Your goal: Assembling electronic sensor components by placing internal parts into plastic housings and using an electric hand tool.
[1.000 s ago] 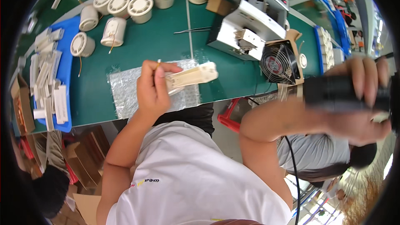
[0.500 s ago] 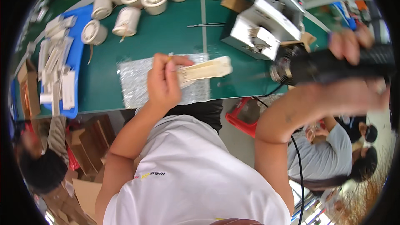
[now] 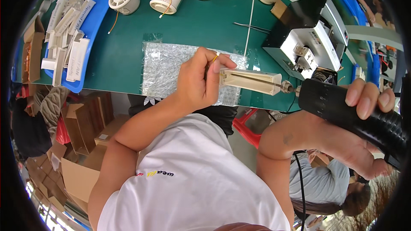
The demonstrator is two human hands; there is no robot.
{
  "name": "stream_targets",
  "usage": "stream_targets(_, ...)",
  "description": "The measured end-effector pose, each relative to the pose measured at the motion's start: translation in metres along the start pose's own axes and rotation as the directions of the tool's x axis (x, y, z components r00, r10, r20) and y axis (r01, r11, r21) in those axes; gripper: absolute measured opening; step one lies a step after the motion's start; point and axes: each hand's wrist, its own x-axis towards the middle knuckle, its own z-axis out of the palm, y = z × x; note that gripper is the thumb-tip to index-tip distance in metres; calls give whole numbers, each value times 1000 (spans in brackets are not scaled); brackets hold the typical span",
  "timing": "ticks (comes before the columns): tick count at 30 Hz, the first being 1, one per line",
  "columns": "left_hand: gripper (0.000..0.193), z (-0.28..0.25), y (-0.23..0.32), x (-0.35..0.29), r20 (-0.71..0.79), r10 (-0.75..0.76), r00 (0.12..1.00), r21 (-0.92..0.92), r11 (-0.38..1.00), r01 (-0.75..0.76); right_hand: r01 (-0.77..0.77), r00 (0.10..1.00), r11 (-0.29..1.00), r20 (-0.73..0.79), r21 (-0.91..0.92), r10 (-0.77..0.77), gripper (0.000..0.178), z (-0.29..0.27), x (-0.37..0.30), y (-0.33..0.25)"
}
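Left grip (image 3: 198, 80): fingers closed on one end of a cream trough-shaped housing (image 3: 252, 81), extending rightward above bubble wrap (image 3: 162, 68). Right grip (image 3: 353, 149): curled around a black tool (image 3: 342, 107), tip beside the housing's free end.

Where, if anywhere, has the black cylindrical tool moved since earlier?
Yes, leftward: the black cylindrical tool is now nearer the clear plastic bubble-wrap sheet.

- I make out smooth, matt plastic on the long cream trough-shaped housing (image 3: 251, 84).
- The black cylindrical hand tool (image 3: 327, 101) looks satin plastic to me, its silvery tip (image 3: 287, 87) shiny metal.
- Glossy, bumpy film: the clear bubble-wrap sheet (image 3: 165, 75).
- Smooth green counter (image 3: 117, 62).
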Motion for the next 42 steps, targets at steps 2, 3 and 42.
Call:
stream_targets(2, 8, 0, 2, 1, 7, -11, 1000, 11, 1000, 11, 3, 999, 998, 42, 62, -6, 66, -6, 4, 1)
stream_targets(3, 7, 0, 4, 1, 18, -22, 1000, 26, 999, 21, -3, 999, 998, 44, 61, 0, 66, -9, 3, 0)
stream_targets(42, 69, -82, -7, 321, 346, -648, 679, 921, 99, -376, 632, 403, 101, 216, -768, -889, 47, -12, 38, 22)
